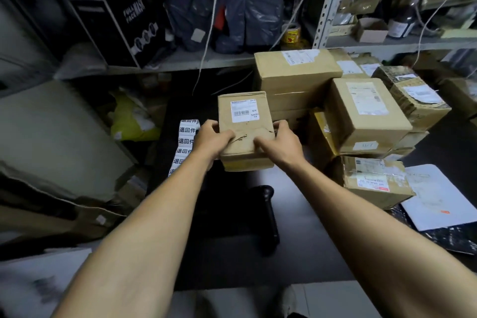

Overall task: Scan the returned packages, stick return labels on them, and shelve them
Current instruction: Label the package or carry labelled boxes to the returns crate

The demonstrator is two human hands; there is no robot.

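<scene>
- Cardboard package (245, 131) held up over the middle of the dark table (322, 248), barcode label (244, 110) facing up at its far end.
- Left hand (210, 141) gripping the package's near left edge, thumb on top, fingers curled underneath.
- Right hand (280, 141) gripping the near right edge, thumb over the top face, fingers wrapped round the side.
- Strip of return labels (184, 146) printed with black characters, lying toward the table's left edge, partly hidden behind the left wrist.
- Black handheld scanner (269, 217) lying on the table near the front edge, between the two forearms.
- Stack of taped cardboard boxes (361, 111) piled along the table's far right side, each with a white shipping label.
- White mailer (438, 196) lying flat at the table's right edge, beside the lowest box.
- Metal shelf (180, 60) beyond the table's far edge, carrying grey plastic bags (245, 15) and a black box marked "FULL FACE MASK" (124, 20).
- Yellow tape roll (291, 35) standing on the shelf beside the upright post.
</scene>
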